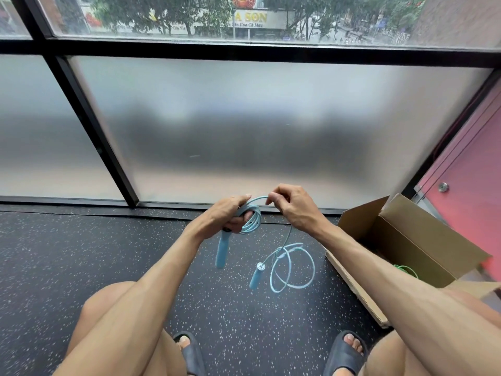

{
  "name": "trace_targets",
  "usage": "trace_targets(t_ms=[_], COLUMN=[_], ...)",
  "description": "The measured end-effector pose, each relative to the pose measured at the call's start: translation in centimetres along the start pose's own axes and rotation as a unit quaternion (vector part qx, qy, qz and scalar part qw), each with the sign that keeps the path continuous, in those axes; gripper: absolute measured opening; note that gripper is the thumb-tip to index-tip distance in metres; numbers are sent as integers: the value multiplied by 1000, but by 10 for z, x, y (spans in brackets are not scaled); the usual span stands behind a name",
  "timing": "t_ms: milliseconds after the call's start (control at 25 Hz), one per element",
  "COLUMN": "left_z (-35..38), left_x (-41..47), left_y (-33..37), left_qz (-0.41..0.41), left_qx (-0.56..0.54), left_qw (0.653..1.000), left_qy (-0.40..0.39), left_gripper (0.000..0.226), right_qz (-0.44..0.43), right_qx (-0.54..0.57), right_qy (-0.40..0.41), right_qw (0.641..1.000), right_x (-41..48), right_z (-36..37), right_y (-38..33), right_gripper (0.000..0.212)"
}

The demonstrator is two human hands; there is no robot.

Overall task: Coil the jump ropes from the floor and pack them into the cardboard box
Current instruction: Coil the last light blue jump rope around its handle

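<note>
fig. 1. single view from a wide-angle camera worn on the person's head. the lens faces forward and steeply down over the bent knees. both forearms run up from the lower edge to the left hand (230,213) and right hand (291,210), close to the lens near centre. the floor (81,253) fills the lower half and the frosted window (244,126) ahead fills the upper half, its frame bowed by the lens. the cardboard box (406,240) lies at the right edge.
</note>
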State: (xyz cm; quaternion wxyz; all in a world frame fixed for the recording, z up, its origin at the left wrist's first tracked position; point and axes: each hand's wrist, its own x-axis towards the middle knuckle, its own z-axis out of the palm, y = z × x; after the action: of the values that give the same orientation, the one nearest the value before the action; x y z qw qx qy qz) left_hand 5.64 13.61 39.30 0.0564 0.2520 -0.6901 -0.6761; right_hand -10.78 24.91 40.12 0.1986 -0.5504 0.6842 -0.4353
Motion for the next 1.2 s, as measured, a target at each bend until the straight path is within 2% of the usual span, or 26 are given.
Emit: trace_targets(t_ms=[160,320,480,640,760,840,920,1040,1120,1200], left_z=[-4,-6,-7,-8,-8,-5,-3,-1,0,4], left_x=[-4,-2,2,9,11,11,11,15,19,20], left_y=[7,13,20,19,14,12,9,0,-7,-10], left_qz=[45,91,158,195,214,217,227,218,159,91], left_qx=[-158,-277,-371,-333,-257,-141,-5,191,315,395], left_qw=[984,954,914,901,895,899,898,891,890,889], left_qy=[-73,-67,51,198,297,355,376,349,288,213], left_gripper=[56,52,42,41,41,43,43,39,40,44], right_qz=[26,118,185,228,216,179,135,74,46,29], right_qx=[30,90,59,93,105,83,44,2,-29,-48], right_qy=[2,-91,-171,-198,-219,-230,-229,-206,-179,-149], right_qw=[999,985,966,949,946,953,963,976,982,987], right_x=[2,-1,-7,-12,-15,-16,-15,-13,-11,-8], right_z=[11,19,32,39,40,42,44,41,36,28], right_y=[2,7,26,32,20,8,-4,-13,-16,-15], right_gripper=[24,31,12,9,15,17,21,29,32,33])
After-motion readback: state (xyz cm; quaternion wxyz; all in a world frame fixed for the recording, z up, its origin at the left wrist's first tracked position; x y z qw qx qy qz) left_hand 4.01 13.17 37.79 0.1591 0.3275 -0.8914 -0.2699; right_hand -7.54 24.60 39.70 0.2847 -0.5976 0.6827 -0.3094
